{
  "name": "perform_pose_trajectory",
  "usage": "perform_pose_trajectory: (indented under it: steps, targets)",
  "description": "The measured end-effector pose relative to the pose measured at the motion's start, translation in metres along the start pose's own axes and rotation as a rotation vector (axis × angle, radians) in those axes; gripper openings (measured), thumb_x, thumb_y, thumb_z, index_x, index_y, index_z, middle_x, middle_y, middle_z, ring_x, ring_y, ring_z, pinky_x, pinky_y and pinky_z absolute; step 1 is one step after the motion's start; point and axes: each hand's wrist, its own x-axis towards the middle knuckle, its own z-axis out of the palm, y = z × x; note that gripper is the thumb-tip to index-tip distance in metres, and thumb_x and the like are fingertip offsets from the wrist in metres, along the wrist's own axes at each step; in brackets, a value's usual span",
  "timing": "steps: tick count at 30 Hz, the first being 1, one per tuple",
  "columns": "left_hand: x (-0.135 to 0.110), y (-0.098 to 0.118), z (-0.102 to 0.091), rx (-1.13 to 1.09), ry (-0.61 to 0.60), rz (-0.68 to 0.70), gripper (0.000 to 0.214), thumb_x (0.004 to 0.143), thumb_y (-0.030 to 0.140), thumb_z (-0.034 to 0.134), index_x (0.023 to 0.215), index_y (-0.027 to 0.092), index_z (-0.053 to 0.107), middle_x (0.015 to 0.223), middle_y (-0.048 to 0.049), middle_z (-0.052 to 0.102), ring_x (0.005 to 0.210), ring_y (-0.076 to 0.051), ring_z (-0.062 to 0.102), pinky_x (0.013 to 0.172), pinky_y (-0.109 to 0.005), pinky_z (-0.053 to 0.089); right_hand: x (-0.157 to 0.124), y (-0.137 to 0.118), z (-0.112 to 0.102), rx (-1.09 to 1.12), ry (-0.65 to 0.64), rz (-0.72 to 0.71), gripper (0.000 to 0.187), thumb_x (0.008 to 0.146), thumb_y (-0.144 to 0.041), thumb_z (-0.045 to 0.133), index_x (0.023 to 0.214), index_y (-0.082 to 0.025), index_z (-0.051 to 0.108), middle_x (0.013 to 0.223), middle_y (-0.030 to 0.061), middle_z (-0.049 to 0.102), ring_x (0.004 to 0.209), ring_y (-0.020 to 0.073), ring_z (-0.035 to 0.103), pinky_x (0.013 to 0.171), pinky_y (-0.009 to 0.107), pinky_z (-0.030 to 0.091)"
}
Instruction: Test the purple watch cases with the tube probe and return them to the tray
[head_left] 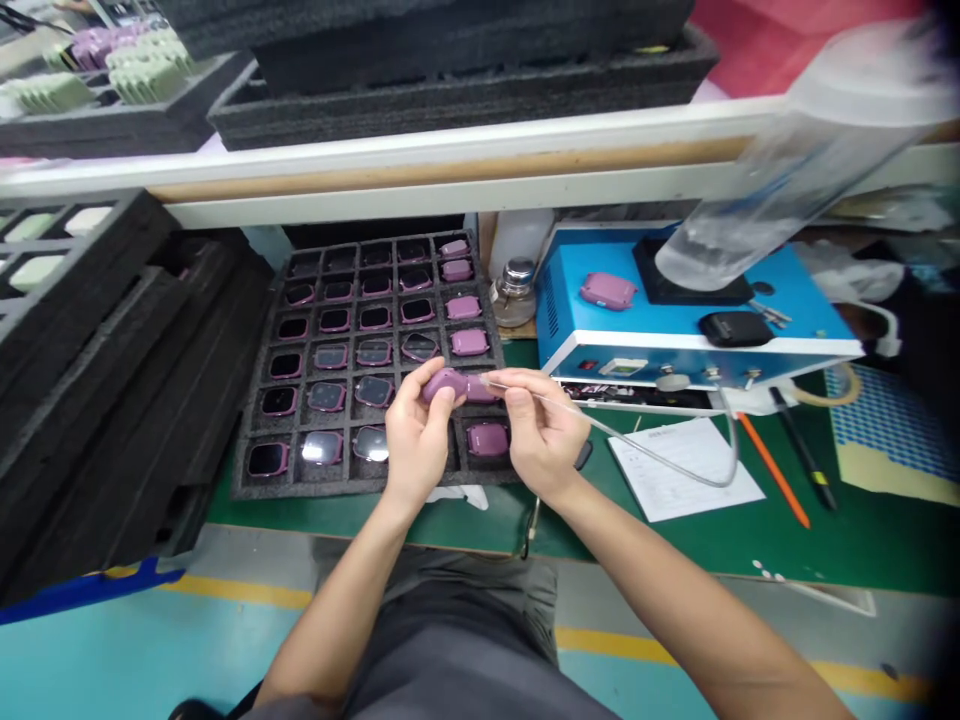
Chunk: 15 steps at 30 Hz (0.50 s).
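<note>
Gripping a pink smartwatch body (454,385) closely, the left hand (418,440) holds it just above a black foam tray (255,485) of similar watch bodies. The right hand (544,430) pinches a thin clear tube (637,447), its tip at the body's end, near a blue bench unit (600,320).

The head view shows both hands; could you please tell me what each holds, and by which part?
The left hand grips a pink-purple smartwatch body by one end; the right hand pinches a thin tube near its tip.
</note>
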Motion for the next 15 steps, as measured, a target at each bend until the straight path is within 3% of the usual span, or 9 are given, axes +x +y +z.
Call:
perform_pose_trajectory:
  steps: [5, 10, 12, 15]
  targets:
    - [0.0, 0.005, -0.005, 0.092, 0.016, 0.099, 0.027, 0.091, 0.033, 0.078, 0.114, 0.019, 0.078, 0.118, -0.0102, 0.077, 0.114, -0.023, 0.074, 0.107, -0.037, 0.058, 0.001, -0.002, -0.002, 0.0, 0.004, -0.046, 0.016, 0.103, -0.025, 0.063, 0.11, -0.028, 0.077, 0.106, 0.0062, 0.079, 0.101, 0.0228, 0.078, 0.086, 0.043, 0.069]
    - [0.0, -0.004, -0.003, -0.082, 0.024, 0.057, 0.029, 0.091, 0.036, 0.08, 0.108, 0.021, 0.063, 0.108, -0.0053, 0.074, 0.098, -0.018, 0.076, 0.091, -0.033, 0.064, 0.002, -0.004, -0.003, -0.016, 0.017, -0.088, 0.02, 0.103, -0.02, 0.062, 0.112, -0.028, 0.078, 0.11, 0.0062, 0.078, 0.103, 0.0226, 0.077, 0.086, 0.044, 0.07]
    - [-0.002, -0.008, -0.003, -0.12, -0.006, 0.051, 0.034, 0.093, 0.039, 0.079, 0.114, 0.023, 0.058, 0.108, -0.0034, 0.069, 0.094, -0.017, 0.073, 0.087, -0.032, 0.064, 0.002, -0.004, -0.002, -0.014, 0.013, -0.088, 0.02, 0.103, -0.02, 0.062, 0.112, -0.028, 0.078, 0.109, 0.0063, 0.078, 0.103, 0.0225, 0.077, 0.085, 0.043, 0.07]
    - [-0.005, -0.006, -0.005, -0.005, -0.045, 0.129, 0.04, 0.098, 0.038, 0.073, 0.132, 0.025, 0.059, 0.118, -0.007, 0.068, 0.105, -0.018, 0.07, 0.098, -0.033, 0.059, 0.001, -0.003, -0.002, -0.027, 0.018, -0.08, 0.019, 0.103, -0.021, 0.061, 0.111, -0.028, 0.078, 0.107, 0.0065, 0.078, 0.102, 0.0229, 0.076, 0.084, 0.044, 0.071]
